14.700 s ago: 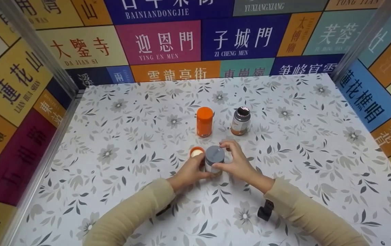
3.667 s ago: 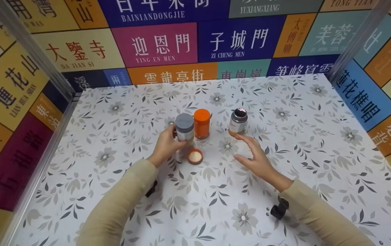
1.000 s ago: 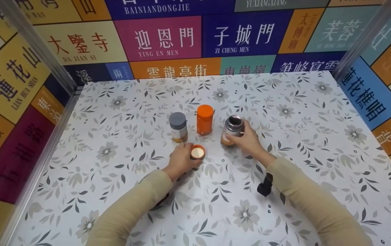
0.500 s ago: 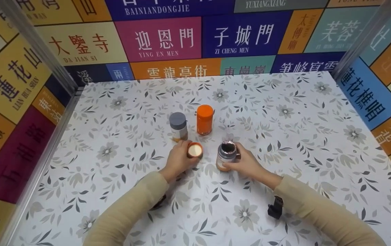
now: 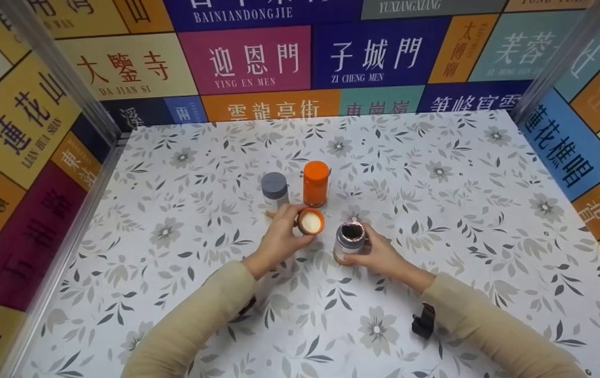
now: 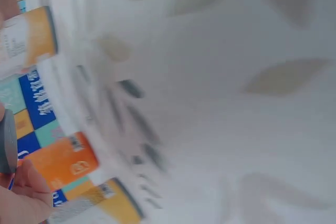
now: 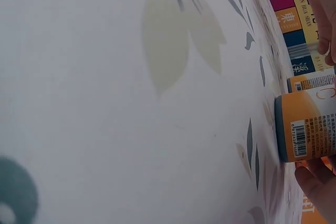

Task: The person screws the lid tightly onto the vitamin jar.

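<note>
In the head view my left hand (image 5: pixel 281 236) pinches a small round cap (image 5: pixel 311 221) by its side, cream inside with an orange rim, its hollow side facing up. The left wrist view shows a grey edge (image 6: pixel 8 141) of it between the fingers, above the tabletop. My right hand (image 5: pixel 378 254) grips an uncapped bottle (image 5: pixel 348 247) with a dark grey neck, torn silver foil at its mouth and a white-and-orange label. That bottle (image 7: pixel 307 124) stands upright in the right wrist view, its base right at the tabletop. The cap is just left of the bottle's mouth.
Behind the left hand stands a grey-capped bottle (image 5: pixel 275 189), partly hidden by the fingers. An orange bottle (image 5: pixel 315 184) with its cap on is right of it. The flower-patterned tabletop (image 5: pixel 200 173) meets panels printed with characters at the back and sides.
Earlier, the left hand set the grey-capped bottle beside the orange one, then took the cap. The right hand brought the uncapped bottle nearer. Since half a second ago, the cap has risen and moved right.
</note>
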`<state>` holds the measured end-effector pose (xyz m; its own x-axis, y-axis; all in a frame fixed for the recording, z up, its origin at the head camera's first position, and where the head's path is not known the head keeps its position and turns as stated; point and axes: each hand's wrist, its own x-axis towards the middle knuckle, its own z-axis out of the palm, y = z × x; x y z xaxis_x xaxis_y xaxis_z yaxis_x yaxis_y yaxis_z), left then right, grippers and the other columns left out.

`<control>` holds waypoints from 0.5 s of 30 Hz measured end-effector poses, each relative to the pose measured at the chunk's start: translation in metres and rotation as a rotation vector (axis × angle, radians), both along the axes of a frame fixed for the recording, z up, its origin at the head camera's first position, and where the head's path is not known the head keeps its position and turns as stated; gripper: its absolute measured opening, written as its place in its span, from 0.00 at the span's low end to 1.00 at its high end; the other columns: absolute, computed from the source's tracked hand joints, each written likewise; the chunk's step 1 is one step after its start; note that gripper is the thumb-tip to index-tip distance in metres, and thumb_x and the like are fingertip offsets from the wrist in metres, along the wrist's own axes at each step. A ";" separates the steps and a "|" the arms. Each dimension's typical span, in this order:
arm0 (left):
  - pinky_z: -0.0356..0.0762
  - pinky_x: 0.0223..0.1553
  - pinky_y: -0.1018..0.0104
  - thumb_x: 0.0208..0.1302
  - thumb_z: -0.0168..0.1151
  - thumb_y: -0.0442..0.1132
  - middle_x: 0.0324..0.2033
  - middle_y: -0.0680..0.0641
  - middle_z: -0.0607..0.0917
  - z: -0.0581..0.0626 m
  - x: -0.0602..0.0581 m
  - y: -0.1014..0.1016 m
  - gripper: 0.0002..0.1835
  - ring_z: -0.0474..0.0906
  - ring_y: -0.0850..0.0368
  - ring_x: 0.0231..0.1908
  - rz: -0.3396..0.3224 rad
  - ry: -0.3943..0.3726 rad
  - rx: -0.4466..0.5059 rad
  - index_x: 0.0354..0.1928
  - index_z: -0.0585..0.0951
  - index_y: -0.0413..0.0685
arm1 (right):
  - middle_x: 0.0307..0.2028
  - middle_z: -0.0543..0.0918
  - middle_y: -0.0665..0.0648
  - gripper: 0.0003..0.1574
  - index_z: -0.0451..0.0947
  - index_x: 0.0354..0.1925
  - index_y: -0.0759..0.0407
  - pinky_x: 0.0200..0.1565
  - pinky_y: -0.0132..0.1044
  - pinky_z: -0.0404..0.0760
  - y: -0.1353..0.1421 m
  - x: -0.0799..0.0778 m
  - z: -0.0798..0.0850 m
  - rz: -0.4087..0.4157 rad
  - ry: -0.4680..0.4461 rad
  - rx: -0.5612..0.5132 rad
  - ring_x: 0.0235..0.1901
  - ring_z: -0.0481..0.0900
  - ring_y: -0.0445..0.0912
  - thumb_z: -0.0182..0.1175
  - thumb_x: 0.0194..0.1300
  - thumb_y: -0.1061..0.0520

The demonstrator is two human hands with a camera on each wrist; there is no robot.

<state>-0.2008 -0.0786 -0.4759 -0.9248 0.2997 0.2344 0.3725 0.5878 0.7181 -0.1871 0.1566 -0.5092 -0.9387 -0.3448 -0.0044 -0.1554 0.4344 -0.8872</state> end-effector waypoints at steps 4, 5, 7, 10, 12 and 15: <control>0.71 0.50 0.61 0.44 0.71 0.34 0.45 0.42 0.72 0.013 0.001 0.012 0.30 0.69 0.50 0.46 -0.036 0.095 -0.075 0.52 0.72 0.38 | 0.55 0.73 0.65 0.52 0.57 0.64 0.65 0.60 0.52 0.64 0.004 -0.004 -0.002 0.070 -0.025 0.011 0.56 0.69 0.58 0.71 0.46 0.57; 0.70 0.51 0.61 0.44 0.71 0.34 0.45 0.42 0.72 0.015 0.001 0.015 0.30 0.69 0.49 0.47 -0.048 0.121 -0.104 0.52 0.72 0.37 | 0.55 0.73 0.65 0.52 0.56 0.64 0.65 0.60 0.52 0.63 0.005 -0.005 -0.003 0.088 -0.028 0.012 0.56 0.69 0.58 0.71 0.46 0.57; 0.69 0.53 0.60 0.43 0.71 0.34 0.46 0.42 0.72 0.020 0.001 0.019 0.30 0.68 0.48 0.48 -0.073 0.157 -0.171 0.52 0.72 0.37 | 0.56 0.72 0.65 0.52 0.56 0.65 0.66 0.60 0.52 0.63 0.007 -0.006 -0.003 0.110 -0.030 0.020 0.57 0.68 0.58 0.71 0.46 0.56; 0.68 0.54 0.59 0.44 0.70 0.34 0.48 0.41 0.73 0.027 0.001 0.024 0.30 0.69 0.47 0.49 -0.109 0.197 -0.268 0.52 0.71 0.36 | 0.57 0.72 0.65 0.51 0.57 0.64 0.66 0.61 0.52 0.62 0.008 -0.008 -0.005 0.134 -0.043 0.009 0.58 0.68 0.57 0.71 0.47 0.55; 0.68 0.53 0.59 0.45 0.70 0.35 0.48 0.42 0.75 0.031 0.001 0.027 0.30 0.70 0.47 0.48 -0.133 0.195 -0.315 0.52 0.70 0.37 | 0.58 0.71 0.64 0.51 0.57 0.64 0.66 0.61 0.51 0.62 0.008 -0.008 -0.006 0.145 -0.042 0.007 0.59 0.67 0.57 0.71 0.47 0.55; 0.69 0.53 0.59 0.46 0.70 0.36 0.47 0.42 0.78 0.037 -0.001 0.028 0.30 0.73 0.47 0.47 -0.172 0.167 -0.347 0.53 0.70 0.38 | 0.58 0.70 0.64 0.51 0.57 0.64 0.65 0.61 0.51 0.62 0.009 -0.009 -0.007 0.151 -0.045 -0.002 0.59 0.67 0.56 0.71 0.47 0.55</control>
